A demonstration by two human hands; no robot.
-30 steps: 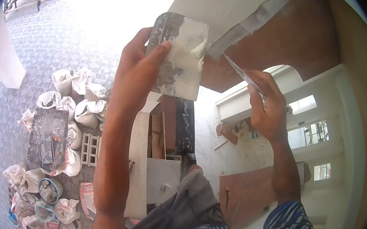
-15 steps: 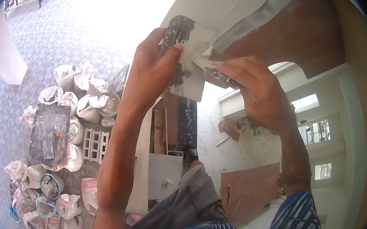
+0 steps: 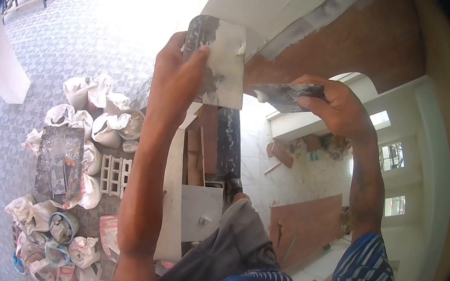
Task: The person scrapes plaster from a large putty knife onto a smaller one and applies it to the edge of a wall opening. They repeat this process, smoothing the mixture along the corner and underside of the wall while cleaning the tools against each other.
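White putty [image 3: 261,96] on the scraper [image 3: 287,96], just beside the plate [image 3: 226,84].
Left hand [image 3: 178,76] grips the plate's dark side; right hand [image 3: 344,111] pinches the scraper below the brown board [image 3: 360,47]. Best to hold the plate steady and angle the scraper so its load won't slip.

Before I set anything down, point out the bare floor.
Bare: patterned paving between the pale pillar and the white sacks; pale tiles between the dark beam and the reddish board. Crowded: sacks cluster around the dark-stained board and the hollow block.
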